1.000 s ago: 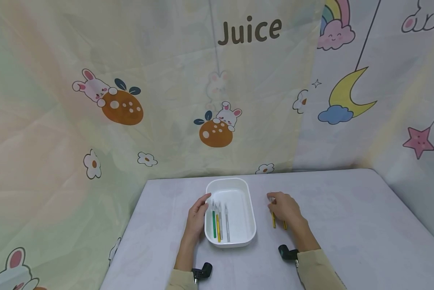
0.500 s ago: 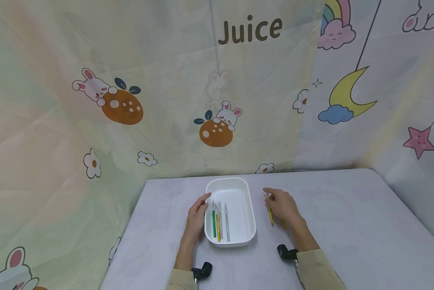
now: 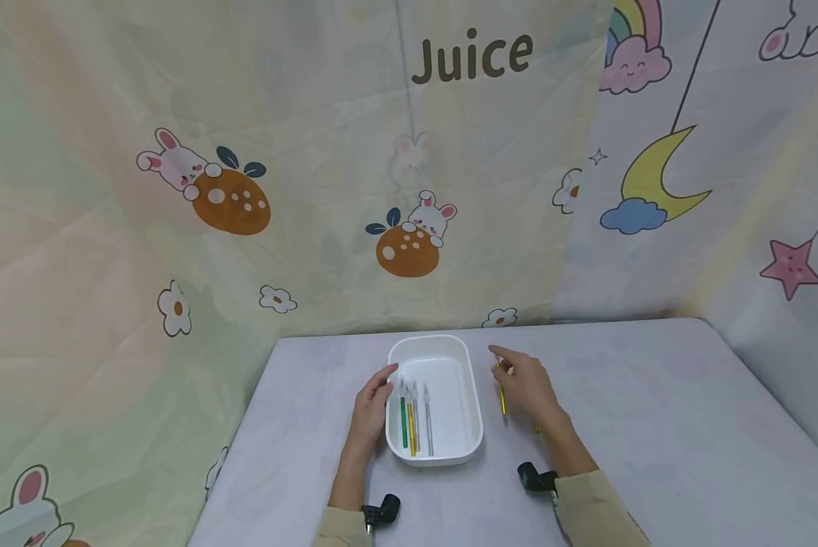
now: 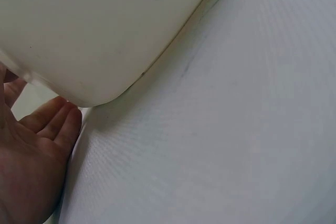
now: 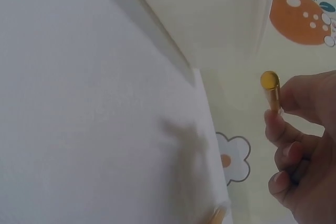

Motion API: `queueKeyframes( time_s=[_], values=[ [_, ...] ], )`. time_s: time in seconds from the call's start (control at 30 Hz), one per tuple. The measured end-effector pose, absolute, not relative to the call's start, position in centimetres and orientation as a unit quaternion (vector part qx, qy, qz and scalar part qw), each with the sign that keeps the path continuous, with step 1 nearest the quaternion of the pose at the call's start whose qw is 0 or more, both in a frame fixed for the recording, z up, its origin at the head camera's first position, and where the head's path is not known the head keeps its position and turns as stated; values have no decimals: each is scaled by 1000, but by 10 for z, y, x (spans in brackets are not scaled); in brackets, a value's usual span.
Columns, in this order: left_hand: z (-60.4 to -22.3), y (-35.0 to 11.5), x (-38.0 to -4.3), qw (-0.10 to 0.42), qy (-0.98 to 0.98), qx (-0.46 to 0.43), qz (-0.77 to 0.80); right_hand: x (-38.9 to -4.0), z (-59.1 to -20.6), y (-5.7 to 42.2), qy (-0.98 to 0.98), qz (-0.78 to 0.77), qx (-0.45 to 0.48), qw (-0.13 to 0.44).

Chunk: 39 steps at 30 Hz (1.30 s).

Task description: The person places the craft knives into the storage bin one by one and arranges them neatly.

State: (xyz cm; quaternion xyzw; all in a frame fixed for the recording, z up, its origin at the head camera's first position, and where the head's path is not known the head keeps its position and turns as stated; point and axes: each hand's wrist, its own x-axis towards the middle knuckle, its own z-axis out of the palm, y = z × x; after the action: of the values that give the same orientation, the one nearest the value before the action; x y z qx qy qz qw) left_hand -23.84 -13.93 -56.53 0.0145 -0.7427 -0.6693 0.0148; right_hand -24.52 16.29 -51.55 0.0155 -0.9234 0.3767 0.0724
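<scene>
A white plastic tray (image 3: 455,410) stands on the table with several slim pen-like tools in it, among them a green one (image 3: 404,422), a gold one (image 3: 412,431) and a silver one (image 3: 429,427), all with pale tips. My left hand (image 3: 369,414) rests along the tray's left side, fairly straight fingers (image 4: 67,124) at its outer wall. To the right of the tray, my right hand (image 3: 528,384) pinches a slim gold pen-like tool (image 5: 270,81) between thumb and fingers, its plain end towards me. A second gold tool (image 3: 537,427) lies mostly hidden under that hand.
A pale cloth covers the table (image 3: 655,410), whose far edge meets a printed fabric backdrop (image 3: 326,190). Black wrist cameras (image 3: 381,512) sit on both wrists, near the beige sleeves (image 3: 600,509).
My right hand has moved up and left towards the tray, bringing the gold tool away from the one on the table. The left hand and the tray have stayed put.
</scene>
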Motion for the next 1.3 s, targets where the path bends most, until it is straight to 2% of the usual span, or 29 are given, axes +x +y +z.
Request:
queueKeyframes(
  time_s=[0.5, 1.3],
  values=[
    [-565, -139, -238, 15, -746, 10, -666, -243, -511, 151, -909, 400, 40, 110],
    [-565, -139, -238, 17, -747, 9, -665, -238, -506, 135, -893, 428, 67, 124]
  ],
)
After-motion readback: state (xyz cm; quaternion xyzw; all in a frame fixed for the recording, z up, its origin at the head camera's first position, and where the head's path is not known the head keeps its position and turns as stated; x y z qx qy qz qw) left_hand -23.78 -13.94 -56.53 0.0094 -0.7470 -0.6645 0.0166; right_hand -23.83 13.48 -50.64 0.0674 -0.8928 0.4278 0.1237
